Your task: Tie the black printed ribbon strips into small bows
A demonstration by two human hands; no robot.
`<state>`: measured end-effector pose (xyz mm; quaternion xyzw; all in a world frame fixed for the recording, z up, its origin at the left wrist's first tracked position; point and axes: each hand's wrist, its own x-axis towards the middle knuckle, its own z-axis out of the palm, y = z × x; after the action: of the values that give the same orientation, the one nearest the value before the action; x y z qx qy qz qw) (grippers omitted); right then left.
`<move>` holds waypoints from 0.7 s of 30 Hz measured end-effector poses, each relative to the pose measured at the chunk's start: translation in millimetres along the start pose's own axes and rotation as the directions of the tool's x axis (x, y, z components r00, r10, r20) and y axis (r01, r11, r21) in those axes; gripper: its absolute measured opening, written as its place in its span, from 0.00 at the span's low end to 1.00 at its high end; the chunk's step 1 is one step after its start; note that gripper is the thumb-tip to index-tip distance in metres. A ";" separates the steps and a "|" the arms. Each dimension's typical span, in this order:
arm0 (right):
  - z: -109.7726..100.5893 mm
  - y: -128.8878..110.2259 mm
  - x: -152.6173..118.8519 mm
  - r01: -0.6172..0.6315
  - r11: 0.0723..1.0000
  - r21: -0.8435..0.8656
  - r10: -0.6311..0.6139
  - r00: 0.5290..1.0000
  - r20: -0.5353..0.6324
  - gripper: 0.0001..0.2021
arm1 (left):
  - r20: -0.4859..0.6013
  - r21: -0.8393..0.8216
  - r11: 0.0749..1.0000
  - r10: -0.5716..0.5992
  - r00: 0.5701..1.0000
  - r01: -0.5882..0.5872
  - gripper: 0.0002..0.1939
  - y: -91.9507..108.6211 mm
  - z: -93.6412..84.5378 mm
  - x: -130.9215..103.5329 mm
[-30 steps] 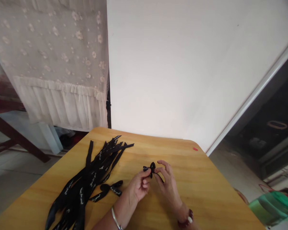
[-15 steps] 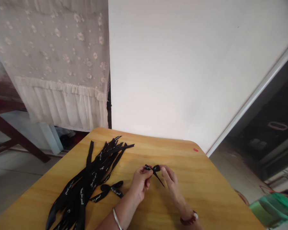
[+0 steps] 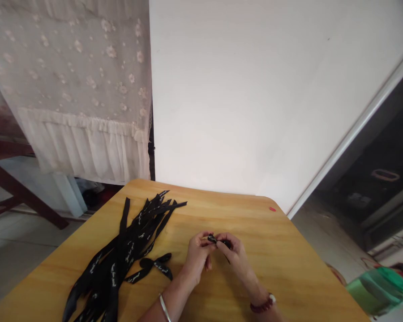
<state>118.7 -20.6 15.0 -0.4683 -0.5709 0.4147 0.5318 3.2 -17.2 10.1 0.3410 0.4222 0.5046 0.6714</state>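
A small black ribbon bow with pale lettering is pinched between my two hands above the table. My left hand grips its left side with thumb and fingers. From the right, my right hand closes over the other loop, and a thin tail hangs below its fingers. Much of the bow is hidden by my fingers. To the left of my left hand, a finished-looking black bow lies on the wood. Beyond it spreads a pile of loose black printed ribbons.
The wooden table has a small red object near its far right corner. A white panel stands behind it, beside a lace curtain. On the floor at right is a green translucent container.
My right hand has moved left and closed over the right loop of the bow, which now shows less. My left hand keeps its hold.
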 end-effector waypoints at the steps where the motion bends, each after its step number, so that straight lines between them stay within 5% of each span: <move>1: -0.4 0.8 0.2 -0.005 1.000 0.005 0.005 1.000 -0.011 0.07 | 0.011 -0.004 1.000 -0.009 1.000 0.009 0.16 0.2 -0.4 0.1; 10: -3.1 6.5 2.6 -0.032 0.993 -0.113 0.013 0.987 -0.161 0.07 | -0.079 -0.056 0.994 0.084 0.993 -0.089 0.14 7.2 -7.8 5.6; 16: 2.3 4.6 -1.1 -0.028 0.981 -0.192 0.010 0.996 -0.093 0.07 | 0.077 -0.031 0.999 -0.005 0.997 0.008 0.12 4.5 -5.0 3.4; 21: 5.7 5.8 -2.0 -0.006 0.972 -0.235 -0.012 0.997 -0.074 0.06 | 0.057 0.016 1.000 -0.016 0.998 0.015 0.09 2.6 -5.3 3.8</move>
<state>113.5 -21.1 8.4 -0.5422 -0.5964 0.3257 0.4942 -2.1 -12.7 9.4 0.3573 0.4095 0.4860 0.6845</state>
